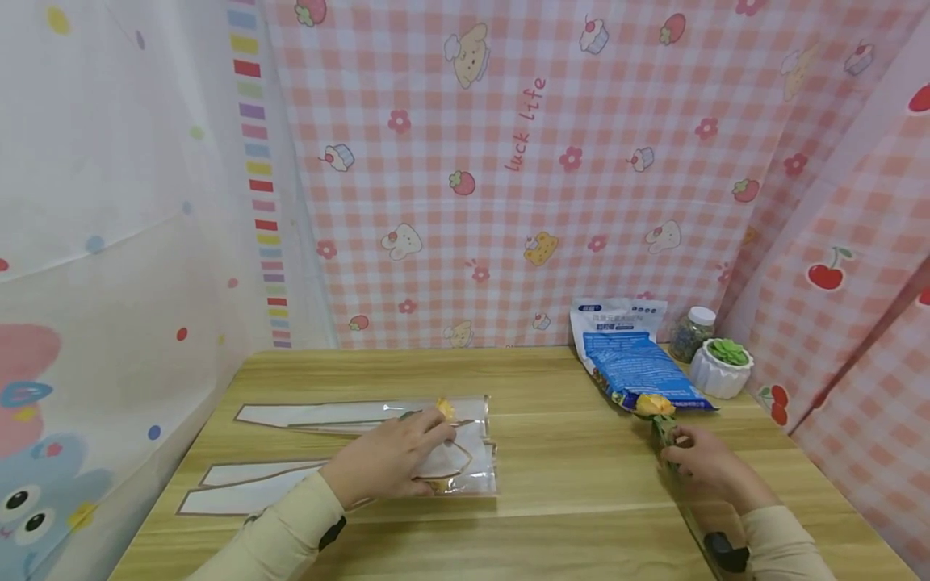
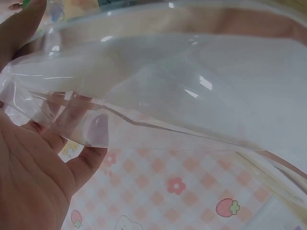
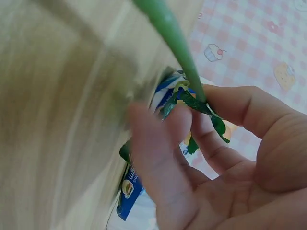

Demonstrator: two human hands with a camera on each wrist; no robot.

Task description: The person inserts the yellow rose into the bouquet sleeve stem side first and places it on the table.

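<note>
My left hand [image 1: 395, 456] grips the wide end of a clear-and-white flower sleeve [image 1: 475, 460] with brown edging. In the left wrist view, the thumb lies above the glossy plastic [image 2: 168, 81] and the fingers sit below it, partly seen through the film. Under and beside this hand lie more tapered sleeves [image 1: 269, 415], one with a yellow bloom [image 1: 445, 407] showing. Over the right side of the table, my right hand [image 1: 712, 464] pinches a yellow rose just below its blossom [image 1: 655, 405]. Its thick green stem [image 3: 172, 43] runs back toward the wrist, with dark green leaves [image 3: 194, 103] at the fingertips.
Behind the rose lies a blue and white bag [image 1: 632, 363]. A small jar with a white lid [image 1: 701, 316] and a green succulent in a white pot [image 1: 719, 375] stand at the back right. Patterned curtains [image 1: 538, 186] enclose the wooden table [image 1: 567, 500].
</note>
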